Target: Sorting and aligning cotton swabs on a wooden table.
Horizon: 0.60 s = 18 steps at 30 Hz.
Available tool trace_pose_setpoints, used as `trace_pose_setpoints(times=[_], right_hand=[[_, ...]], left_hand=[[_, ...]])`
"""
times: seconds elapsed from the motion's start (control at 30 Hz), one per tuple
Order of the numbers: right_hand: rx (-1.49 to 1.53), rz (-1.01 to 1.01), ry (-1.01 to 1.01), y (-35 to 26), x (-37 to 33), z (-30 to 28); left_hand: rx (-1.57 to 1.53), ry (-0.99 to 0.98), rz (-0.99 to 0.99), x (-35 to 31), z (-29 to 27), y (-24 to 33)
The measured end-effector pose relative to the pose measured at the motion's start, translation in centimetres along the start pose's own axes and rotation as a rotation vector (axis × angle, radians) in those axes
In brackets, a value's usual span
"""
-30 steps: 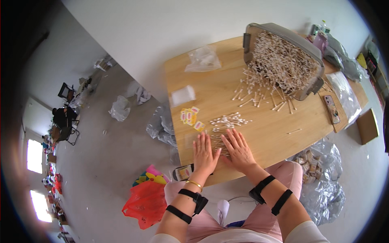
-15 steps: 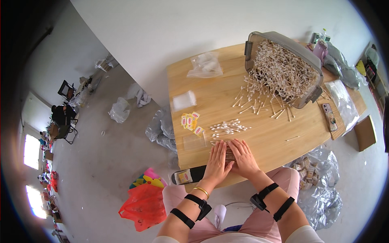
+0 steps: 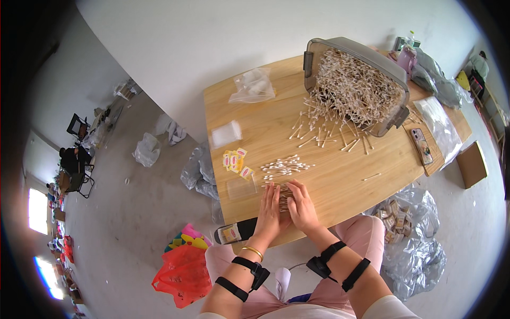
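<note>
At the near edge of the table, a bundle of cotton swabs (image 3: 286,200) lies between my two hands. My left hand (image 3: 270,213) presses on its left side, the fingers straight and close together. On the opposite side my right hand (image 3: 303,209) is curved against the swabs; its fingers cover part of them. Just beyond is a loose pile of cotton swabs (image 3: 287,166). Several small yellow-and-white cards (image 3: 234,159) and a flat clear bag (image 3: 240,187) lie to the left. Near my left wrist, a filled packet of swabs (image 3: 228,234) rests on a black strip (image 3: 247,228).
A grey translucent bin (image 3: 396,72) lies tipped on the wooden table (image 3: 329,183), spilling swabs (image 3: 356,87). Clear bags (image 3: 226,134) and a phone (image 3: 422,146) are on the table. A red bag (image 3: 183,274) and a plastic sack of packets (image 3: 414,234) flank my legs.
My view has shifted, so the table sits slightly further left. The right hand's fingers have drawn in closer around the swab bundle, and both hands stay on it.
</note>
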State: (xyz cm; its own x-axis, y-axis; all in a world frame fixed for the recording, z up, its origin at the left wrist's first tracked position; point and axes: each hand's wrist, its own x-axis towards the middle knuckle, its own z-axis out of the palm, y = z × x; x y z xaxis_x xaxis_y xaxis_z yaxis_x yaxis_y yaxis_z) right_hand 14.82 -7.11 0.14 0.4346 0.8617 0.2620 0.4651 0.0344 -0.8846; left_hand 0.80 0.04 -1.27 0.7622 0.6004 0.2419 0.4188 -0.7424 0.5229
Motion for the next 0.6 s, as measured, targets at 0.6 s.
trace_pose_setpoints(times=[0.6], right_hand=[[-0.251, -0.177, -0.026, 1.2, 0.0, -3.1]], left_hand=[[0.126, -0.014, -0.113, 0.6, -3.0, -0.5]])
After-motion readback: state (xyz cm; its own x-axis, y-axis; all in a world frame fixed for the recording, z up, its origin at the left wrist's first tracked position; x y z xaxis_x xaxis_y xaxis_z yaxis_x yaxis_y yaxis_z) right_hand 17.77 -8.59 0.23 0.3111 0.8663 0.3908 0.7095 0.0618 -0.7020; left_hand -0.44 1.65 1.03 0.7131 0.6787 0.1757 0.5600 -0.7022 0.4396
